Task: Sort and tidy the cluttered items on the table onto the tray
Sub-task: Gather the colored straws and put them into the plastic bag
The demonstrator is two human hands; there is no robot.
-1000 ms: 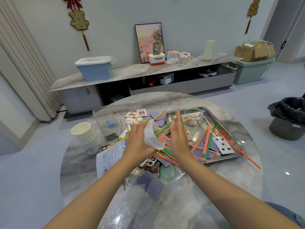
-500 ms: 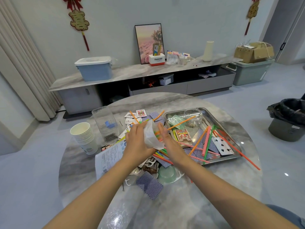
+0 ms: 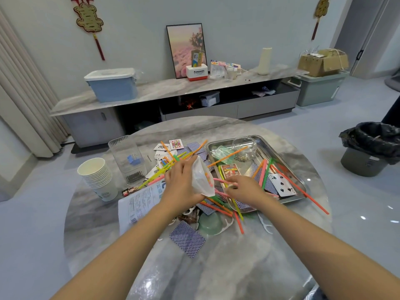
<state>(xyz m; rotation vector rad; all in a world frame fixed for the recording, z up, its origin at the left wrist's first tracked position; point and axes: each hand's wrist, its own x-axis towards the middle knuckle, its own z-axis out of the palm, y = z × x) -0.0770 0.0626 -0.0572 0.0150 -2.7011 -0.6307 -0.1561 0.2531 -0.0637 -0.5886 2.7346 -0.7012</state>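
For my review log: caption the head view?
Left hand holds a plastic bag; right hand pinches a pink stick.

One camera sits on my head, looking forward and down across a round table close in front of me. My forearms reach up from the bottom edge, and my left hand and right hand meet near the centre. The wide lens bends the edges. Beyond the table, the view faces a low cabinet against the far wall.

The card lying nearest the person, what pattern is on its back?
The card shows a fine blue-and-white lattice with a white border, seen in the head view.
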